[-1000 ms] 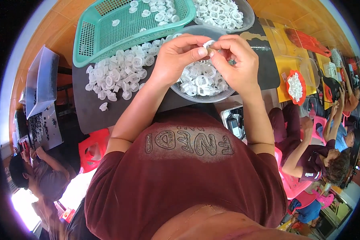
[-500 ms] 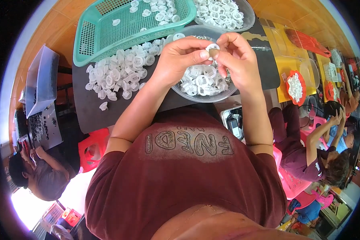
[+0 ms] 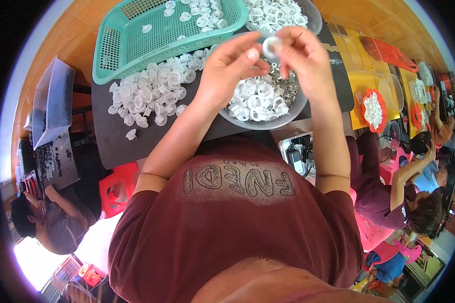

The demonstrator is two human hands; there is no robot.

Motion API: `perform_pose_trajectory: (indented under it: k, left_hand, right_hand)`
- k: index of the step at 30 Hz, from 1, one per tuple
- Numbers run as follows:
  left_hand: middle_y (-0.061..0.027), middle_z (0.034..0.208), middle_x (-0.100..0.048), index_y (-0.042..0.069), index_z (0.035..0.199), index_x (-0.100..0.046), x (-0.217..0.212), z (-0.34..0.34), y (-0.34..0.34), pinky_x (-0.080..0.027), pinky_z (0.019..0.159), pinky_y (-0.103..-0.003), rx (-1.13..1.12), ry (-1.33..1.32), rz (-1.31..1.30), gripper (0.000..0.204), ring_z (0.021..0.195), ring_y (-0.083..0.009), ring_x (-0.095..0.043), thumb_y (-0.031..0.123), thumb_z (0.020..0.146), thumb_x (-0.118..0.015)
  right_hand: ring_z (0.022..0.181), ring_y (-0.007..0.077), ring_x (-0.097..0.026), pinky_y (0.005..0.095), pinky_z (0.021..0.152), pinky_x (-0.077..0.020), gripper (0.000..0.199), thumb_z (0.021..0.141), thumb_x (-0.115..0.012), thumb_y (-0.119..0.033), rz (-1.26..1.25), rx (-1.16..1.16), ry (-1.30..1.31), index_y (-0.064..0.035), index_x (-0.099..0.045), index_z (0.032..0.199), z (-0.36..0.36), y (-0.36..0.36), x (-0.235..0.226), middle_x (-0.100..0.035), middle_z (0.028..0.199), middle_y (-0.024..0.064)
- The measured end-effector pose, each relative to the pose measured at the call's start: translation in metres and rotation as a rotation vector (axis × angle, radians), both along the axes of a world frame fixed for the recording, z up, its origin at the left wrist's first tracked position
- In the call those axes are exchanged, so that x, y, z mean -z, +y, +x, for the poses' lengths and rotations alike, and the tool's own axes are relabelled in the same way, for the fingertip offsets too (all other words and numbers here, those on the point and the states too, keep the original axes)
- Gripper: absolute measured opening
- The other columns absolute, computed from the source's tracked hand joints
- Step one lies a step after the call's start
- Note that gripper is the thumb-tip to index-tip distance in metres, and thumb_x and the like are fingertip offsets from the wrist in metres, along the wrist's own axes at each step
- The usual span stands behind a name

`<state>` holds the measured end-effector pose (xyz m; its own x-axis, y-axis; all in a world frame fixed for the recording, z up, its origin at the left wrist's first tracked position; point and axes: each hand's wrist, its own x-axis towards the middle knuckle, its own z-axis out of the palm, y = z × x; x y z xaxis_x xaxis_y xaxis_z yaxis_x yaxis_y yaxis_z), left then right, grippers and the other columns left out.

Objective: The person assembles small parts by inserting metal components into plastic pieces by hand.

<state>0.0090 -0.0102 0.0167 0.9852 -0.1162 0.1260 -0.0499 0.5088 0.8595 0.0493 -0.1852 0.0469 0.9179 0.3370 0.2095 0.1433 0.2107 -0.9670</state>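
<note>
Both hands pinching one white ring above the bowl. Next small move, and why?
Probably press the white ring fully together, then drop it on the loose pile. Left hand and right hand both pinch it over the bowl, which holds unassembled-looking parts.

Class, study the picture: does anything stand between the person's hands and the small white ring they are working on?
Nothing visible does. The left hand and right hand both pinch the white ring directly with bare fingers, above the clear bowl of white parts. The ring's far side is hidden by the fingers.
</note>
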Motion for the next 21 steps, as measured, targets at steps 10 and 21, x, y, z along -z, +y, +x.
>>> perform_pose_trajectory:
  k: [10,21]
  left_hand:
    - [-0.0139,0.114,-0.061,-0.002,0.125,-0.055,-0.001,0.009,0.014,-0.055,0.081,-0.036,-0.141,0.066,0.044,0.036,0.09,-0.0208,-0.064,0.024,0.101,-0.051]
    - [-0.0117,0.108,-0.064,-0.002,0.118,-0.061,0.005,0.014,0.017,-0.054,0.073,-0.032,-0.16,0.082,0.015,0.03,0.085,-0.017,-0.063,0.021,0.099,-0.054]
  right_hand:
    - [0.075,0.0147,-0.065,0.0281,0.068,-0.0502,0.023,0.091,-0.063,-0.022,-0.831,0.199,-0.236,-0.0063,-0.07,0.106,0.051,-0.02,0.016,-0.069,0.081,0.0069]
    - [0.07,0.0276,-0.063,0.0383,0.067,-0.0485,0.018,0.078,-0.068,-0.019,-0.907,-0.055,-0.349,-0.0017,-0.067,0.085,0.029,0.006,0.032,-0.066,0.076,0.013]
